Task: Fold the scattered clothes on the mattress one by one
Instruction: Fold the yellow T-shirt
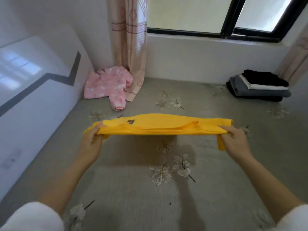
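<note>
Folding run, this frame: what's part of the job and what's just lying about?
Job: yellow garment, held taut between left hand and right hand; pink fleece jacket, unfolded in the corner; stack of folded clothes; mattress.
Lying about: curtain; window.

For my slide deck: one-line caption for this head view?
Left hand and right hand hold a yellow garment taut above the mattress.

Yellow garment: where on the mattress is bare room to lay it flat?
The widest bare patch of mattress lies under the yellow garment, between the left hand and right hand and nearer. A second free strip runs between the pink jacket and the folded stack. Crowded: the far left corner with jacket and curtain, the far right with the stack.
</note>
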